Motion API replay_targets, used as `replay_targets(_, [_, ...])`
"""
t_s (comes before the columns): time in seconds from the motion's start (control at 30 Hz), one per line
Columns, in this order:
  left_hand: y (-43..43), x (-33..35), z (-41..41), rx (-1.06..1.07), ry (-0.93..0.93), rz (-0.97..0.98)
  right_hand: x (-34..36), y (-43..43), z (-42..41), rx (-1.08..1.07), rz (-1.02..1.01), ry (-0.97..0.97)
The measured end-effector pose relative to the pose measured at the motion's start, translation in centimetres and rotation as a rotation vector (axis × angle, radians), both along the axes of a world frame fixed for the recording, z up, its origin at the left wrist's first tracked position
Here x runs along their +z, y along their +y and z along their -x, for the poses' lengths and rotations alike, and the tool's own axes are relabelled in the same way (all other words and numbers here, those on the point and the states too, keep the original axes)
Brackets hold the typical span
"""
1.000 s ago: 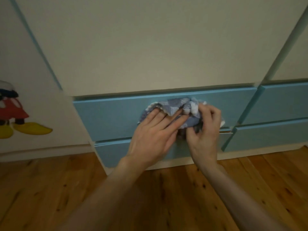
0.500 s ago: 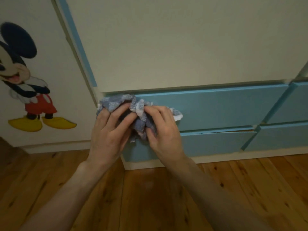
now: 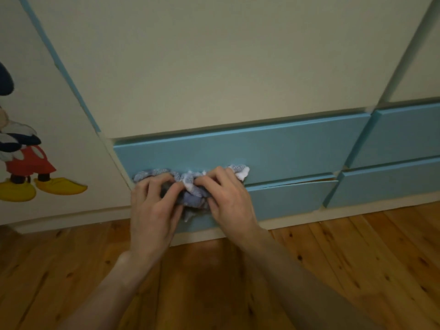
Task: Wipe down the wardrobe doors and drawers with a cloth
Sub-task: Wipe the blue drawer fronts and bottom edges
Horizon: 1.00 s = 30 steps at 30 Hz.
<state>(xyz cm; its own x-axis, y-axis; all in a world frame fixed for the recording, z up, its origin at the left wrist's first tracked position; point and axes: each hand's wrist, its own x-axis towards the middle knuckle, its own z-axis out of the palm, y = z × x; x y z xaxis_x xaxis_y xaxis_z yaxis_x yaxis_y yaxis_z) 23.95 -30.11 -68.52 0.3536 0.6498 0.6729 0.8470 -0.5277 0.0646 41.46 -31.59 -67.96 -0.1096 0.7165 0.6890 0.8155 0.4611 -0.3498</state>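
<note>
A crumpled blue-and-white cloth (image 3: pixel 190 181) is pressed against the wardrobe where the upper blue drawer (image 3: pixel 273 148) meets the lower blue drawer (image 3: pixel 285 198), near their left end. My left hand (image 3: pixel 152 208) grips the cloth's left part and my right hand (image 3: pixel 228 198) grips its right part, fingers curled into the fabric. Above the drawers is a cream wardrobe door (image 3: pixel 214 63). The lower drawer's top edge stands slightly out at its right end.
A cream door (image 3: pixel 47 115) with a cartoon mouse sticker (image 3: pixel 26 163) is to the left. Two more blue drawers (image 3: pixel 404 148) lie to the right under another cream door. Wooden floorboards (image 3: pixel 333 270) run below the wardrobe's plinth.
Both hands slid the cloth left along the upper drawer to its left end, then down to the seam between the two drawers. The view shifted with them.
</note>
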Motion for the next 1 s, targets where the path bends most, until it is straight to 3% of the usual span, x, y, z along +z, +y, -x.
replay_targets(0.23, [-0.1, -0.1, -8.5, -0.128, -0.048, -0.038, -0.5, -1.7, -7.0, -0.101, 0.063, 0.208])
replay_targets(0.57, [-2.2, 0.2, -24.5, -0.429, -0.091, 0.185, -0.3, -3.3, -16.7, -0.527, 0.029, 0.907])
replay_targets(0.67, [-2.7, 0.2, -26.4, -0.515, -0.037, 0.237, 0.1, -2.9, -18.0, -0.561, 0.028, 1.091])
replay_targets(1.0, [-1.7, 4.8, -22.1, -0.452, -0.15, 0.02, 4.9, -1.9, -14.3, -0.403, -0.194, 0.942])
